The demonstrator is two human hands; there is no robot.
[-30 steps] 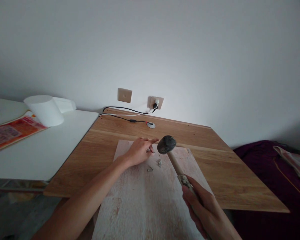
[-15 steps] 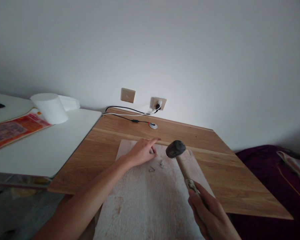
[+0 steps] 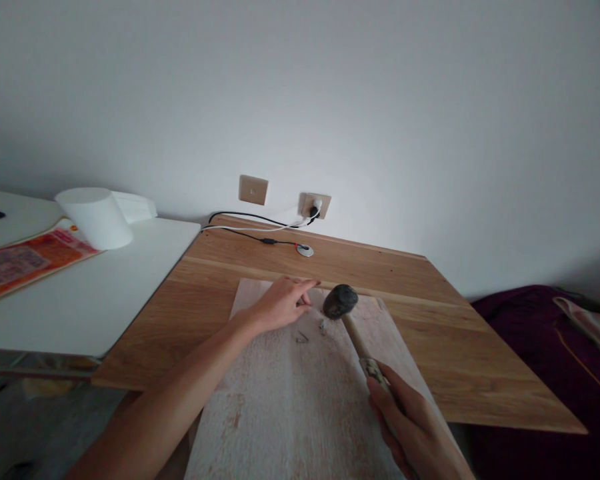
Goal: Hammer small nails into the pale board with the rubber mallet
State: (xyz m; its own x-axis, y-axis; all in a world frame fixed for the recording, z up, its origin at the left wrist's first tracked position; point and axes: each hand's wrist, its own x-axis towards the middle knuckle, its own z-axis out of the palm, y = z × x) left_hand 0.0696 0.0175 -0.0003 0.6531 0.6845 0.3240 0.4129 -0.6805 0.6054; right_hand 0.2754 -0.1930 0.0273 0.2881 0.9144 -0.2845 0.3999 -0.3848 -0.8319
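My right hand (image 3: pixel 405 417) is wrapped around the handle of a mallet (image 3: pixel 341 302) with a dark head and a light wooden shaft. The mallet's head hangs over the far part of a pale, worn board (image 3: pixel 305 407), just right of my left hand (image 3: pixel 283 303). My left hand rests near the board's far edge, thumb and fingers curled together with the index finger stretched out; anything between them is too small to make out. Between the hands lie several small nails (image 3: pixel 302 337), with another little cluster of metal pieces (image 3: pixel 323 326) close under the mallet's head.
The board lies on a wooden tabletop (image 3: pixel 460 360). Behind it, cables (image 3: pixel 253 229) run to a wall socket (image 3: pixel 315 205). On the left, a white table (image 3: pixel 145 280) bears a white roll (image 3: pixel 95 217) and an orange printed packet (image 3: pixel 35 260). Dark purple fabric (image 3: pixel 520 327) is at right.
My right hand has moved slightly left, bringing the mallet's head lower and closer to my left hand. The left hand has hardly moved.
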